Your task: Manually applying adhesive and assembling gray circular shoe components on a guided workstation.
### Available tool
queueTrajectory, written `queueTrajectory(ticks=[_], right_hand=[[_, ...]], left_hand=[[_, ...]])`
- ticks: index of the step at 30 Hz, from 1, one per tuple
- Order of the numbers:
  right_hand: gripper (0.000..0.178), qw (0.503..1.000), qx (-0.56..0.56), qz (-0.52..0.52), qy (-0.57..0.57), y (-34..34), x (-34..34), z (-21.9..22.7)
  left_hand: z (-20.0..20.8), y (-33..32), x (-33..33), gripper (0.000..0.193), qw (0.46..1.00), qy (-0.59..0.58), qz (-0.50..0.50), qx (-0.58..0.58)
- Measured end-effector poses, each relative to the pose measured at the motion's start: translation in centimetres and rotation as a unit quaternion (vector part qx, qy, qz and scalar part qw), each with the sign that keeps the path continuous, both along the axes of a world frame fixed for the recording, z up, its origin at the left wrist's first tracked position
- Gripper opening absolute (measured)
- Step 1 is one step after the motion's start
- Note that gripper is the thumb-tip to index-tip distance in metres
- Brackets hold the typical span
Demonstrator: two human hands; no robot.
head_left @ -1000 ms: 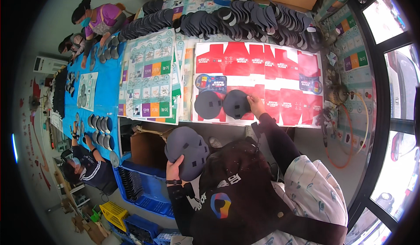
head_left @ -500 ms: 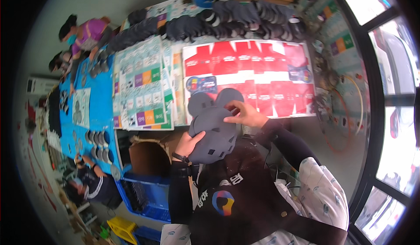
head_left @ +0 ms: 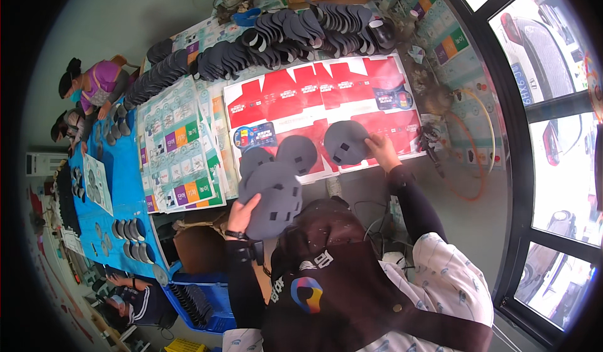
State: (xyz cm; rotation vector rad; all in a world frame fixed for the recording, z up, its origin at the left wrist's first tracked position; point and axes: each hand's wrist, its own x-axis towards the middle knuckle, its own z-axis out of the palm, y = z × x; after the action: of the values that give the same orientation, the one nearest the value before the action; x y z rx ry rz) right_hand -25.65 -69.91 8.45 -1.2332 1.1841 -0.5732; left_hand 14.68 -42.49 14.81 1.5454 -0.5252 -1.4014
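Observation:
My left hand [head_left: 240, 215], with a dark band at the wrist, grips a fanned stack of dark grey rounded pads [head_left: 270, 185] at its lower left edge. Small black square patches dot the pads, and two rounded lobes stick out at the stack's far side. To the right, my right hand [head_left: 383, 152] pinches a single dark grey rounded pad [head_left: 347, 140] by its right edge. That pad, also bearing black patches, is apart from the stack, over the near part of a red and white printed sheet [head_left: 314, 121].
Long rows of similar dark pads [head_left: 276, 41] line the table's far side. Printed sheets [head_left: 176, 141] lie stacked at left, beside a blue-covered table [head_left: 122, 192] where other people sit. A blue crate [head_left: 217, 302] stands lower left. A window frame [head_left: 516, 182] rises at right.
My right hand has moved right, carrying one pad away from the stack. My left hand has shifted slightly left and down with the rest. The whole view has turned a little.

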Motion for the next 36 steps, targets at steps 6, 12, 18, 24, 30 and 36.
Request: queueTrajectory(ticks=[6,12,18,24,30,36], right_hand=[[0.023,0.995,0.078,0.061,0.007,-1.9,0.8,-4.0],[0.021,0.987,0.115,0.111,0.016,-3.6,2.2,-6.4],[0.024,0.989,0.066,0.116,0.066,-4.1,2.2,-7.2],[0.041,0.913,-0.242,0.113,0.307,-2.2,4.7,-1.3],[0.033,0.958,0.030,0.283,-0.039,0.1,7.4,6.5],[0.007,0.986,0.010,0.127,-0.103,-0.8,3.8,5.3]], left_hand=[[0.5,3.8,0.6,0.038,0.993,0.021,0.109,0.045],[0.6,4.7,-0.7,0.037,0.987,-0.002,0.155,0.046],[1.6,2.8,-2.7,0.036,0.984,0.027,0.169,0.041],[3.0,-1.8,-4.3,0.036,0.999,-0.018,0.025,0.043],[4.2,-10.1,-7.9,0.035,0.996,-0.041,-0.073,-0.026],[2.3,-13.0,-9.4,0.033,0.991,-0.053,-0.122,-0.002]])
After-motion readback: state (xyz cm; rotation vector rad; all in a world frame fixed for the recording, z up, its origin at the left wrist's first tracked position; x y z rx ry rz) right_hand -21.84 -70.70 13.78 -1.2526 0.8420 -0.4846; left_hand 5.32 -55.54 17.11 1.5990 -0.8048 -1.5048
